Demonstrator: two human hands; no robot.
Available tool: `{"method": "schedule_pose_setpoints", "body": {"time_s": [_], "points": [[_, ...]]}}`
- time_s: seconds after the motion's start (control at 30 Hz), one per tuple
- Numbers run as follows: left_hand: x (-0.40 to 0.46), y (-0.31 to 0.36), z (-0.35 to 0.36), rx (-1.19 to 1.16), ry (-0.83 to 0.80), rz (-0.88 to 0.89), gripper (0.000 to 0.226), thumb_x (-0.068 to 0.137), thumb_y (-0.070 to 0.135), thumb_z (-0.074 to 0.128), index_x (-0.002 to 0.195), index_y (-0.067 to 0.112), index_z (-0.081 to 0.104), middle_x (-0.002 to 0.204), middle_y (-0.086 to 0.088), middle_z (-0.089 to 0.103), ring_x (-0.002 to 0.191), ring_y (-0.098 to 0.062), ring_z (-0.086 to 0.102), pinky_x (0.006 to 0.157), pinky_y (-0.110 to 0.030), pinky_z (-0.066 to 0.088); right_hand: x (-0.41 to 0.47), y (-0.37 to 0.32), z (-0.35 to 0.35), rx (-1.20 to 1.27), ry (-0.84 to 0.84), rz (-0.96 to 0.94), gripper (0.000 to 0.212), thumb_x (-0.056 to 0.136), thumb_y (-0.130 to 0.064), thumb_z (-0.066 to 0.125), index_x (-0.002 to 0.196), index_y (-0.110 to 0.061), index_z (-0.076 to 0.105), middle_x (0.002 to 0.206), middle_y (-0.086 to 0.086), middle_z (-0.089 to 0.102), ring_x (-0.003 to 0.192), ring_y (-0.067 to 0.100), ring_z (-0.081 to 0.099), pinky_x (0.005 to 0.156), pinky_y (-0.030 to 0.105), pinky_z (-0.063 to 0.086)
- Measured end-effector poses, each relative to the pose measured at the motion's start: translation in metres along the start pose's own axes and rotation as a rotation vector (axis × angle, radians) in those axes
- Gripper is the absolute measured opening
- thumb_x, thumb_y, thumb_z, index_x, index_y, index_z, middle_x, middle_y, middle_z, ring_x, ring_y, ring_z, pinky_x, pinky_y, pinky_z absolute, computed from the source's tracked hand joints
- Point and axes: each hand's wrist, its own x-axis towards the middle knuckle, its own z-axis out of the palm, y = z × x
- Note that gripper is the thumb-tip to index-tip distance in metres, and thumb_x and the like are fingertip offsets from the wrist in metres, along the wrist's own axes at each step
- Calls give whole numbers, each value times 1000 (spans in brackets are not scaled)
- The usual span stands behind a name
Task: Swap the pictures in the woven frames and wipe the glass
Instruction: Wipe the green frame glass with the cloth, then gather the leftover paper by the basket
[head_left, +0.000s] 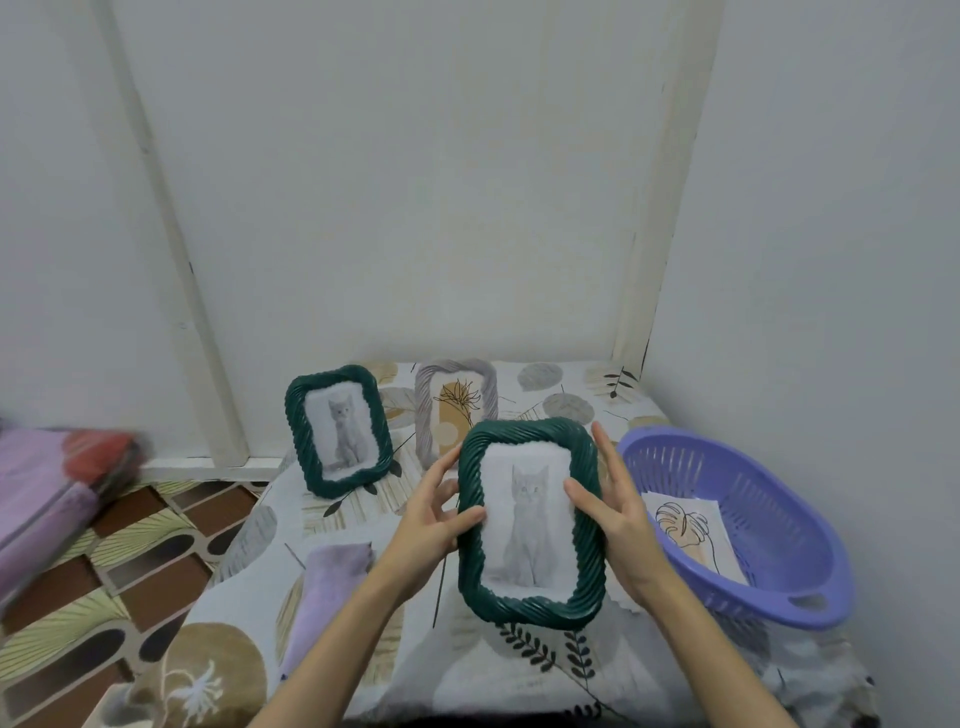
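A dark green woven frame (531, 522) with a grey cat picture is held up over the patterned bedspread (363, 665), face toward the camera, likely so its glass can be checked or it can be turned over to reach the back. The left hand (434, 512) grips its left edge with the thumb on the front, while the right hand (610, 501) grips the right edge, thumb pressed on the glass and fingers nearly straight behind. Further back, a second green frame (337, 430) with a cat and a grey woven frame (453, 402) stand upright; a lilac cloth (324, 592) lies ready to the left, and a purple basket (810, 587) to the right holds a leaf drawing (685, 525), probably the replacement
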Motion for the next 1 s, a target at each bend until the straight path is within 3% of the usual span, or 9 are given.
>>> {"method": "schedule_pose_setpoints", "body": {"time_s": [0.07, 0.17, 0.27, 0.37, 0.47, 0.63, 0.8, 0.9, 1.0], "points": [[21, 5, 3, 21, -29, -3, 67, 86, -7, 53, 135, 34, 36, 119, 2, 56, 91, -13, 69, 77, -37, 57, 18, -3, -10, -48, 9, -41, 73, 85, -6, 61, 139, -41, 28, 143, -28, 30, 129, -14, 29, 105, 11, 30], [64, 12, 10, 30, -72, -9, 67, 85, -8, 53, 133, 37, 36, 121, 0, 55, 99, -17, 65, 76, -34, 58, 56, -8, -27, -138, -1, -67, 77, 83, 10, 55, 138, -39, 31, 137, -30, 34, 125, -17, 35, 105, 14, 34], [114, 10, 15, 45, -92, -13, 67, 85, -8, 53, 133, 36, 35, 122, -5, 54, 104, -20, 61, 75, -31, 58, 99, -3, -46, -169, 10, -68, 78, 79, 23, 49, 136, -27, 33, 127, -27, 41, 108, -23, 47, 86, 3, 43], [162, 2, 21, 126, -77, 16, 67, 85, -9, 53, 133, 34, 34, 111, -2, 55, 95, -12, 60, 69, -21, 57, 138, 11, -62, -246, 34, -72, 78, 75, 23, 50, 134, -25, 37, 127, -21, 45, 112, -11, 50, 82, 8, 47], [202, -11, 27, 179, -56, 33, 66, 86, -7, 53, 132, 36, 35, 112, -7, 54, 92, -15, 60, 65, -18, 55, 165, 25, -74, -317, 38, -72, 78, 74, 23, 50, 135, -24, 36, 121, -27, 43, 99, -21, 52, 76, 5, 47], [242, -41, 31, 235, -61, -6, 68, 86, -3, 55, 131, 43, 34, 116, -10, 53, 97, -20, 60, 75, -28, 56, 191, 52, -95, -376, 59, -60, 80, 71, 24, 50, 133, -25, 39, 120, -25, 45, 96, -21, 53, 77, 6, 47], [255, -58, 30, 273, -74, -37, 71, 86, -5, 54, 138, 38, 31, 117, -13, 53, 95, -20, 61, 75, -29, 57, 201, 73, -106, -423, 51, -20, 80, 68, 23, 55, 129, -27, 41, 118, -24, 47, 97, -20, 52, 80, 5, 45], [256, -62, 30, 272, -69, -29, 71, 87, -3, 53, 139, 39, 29, 116, -12, 53, 95, -17, 60, 76, -28, 57, 203, 78, -108, -417, 43, -13, 82, 69, 23, 55, 128, -32, 41, 120, -25, 47, 98, -16, 55, 83, 10, 48], [255, -65, 29, 267, -69, -19, 72, 87, -3, 53, 141, 37, 26, 115, -11, 54, 96, -17, 60, 83, -33, 55, 205, 76, -110, -398, 34, 2, 81, 68, 23, 55, 126, -32, 43, 117, -20, 50, 93, -3, 60, 86, 25, 50]]}}
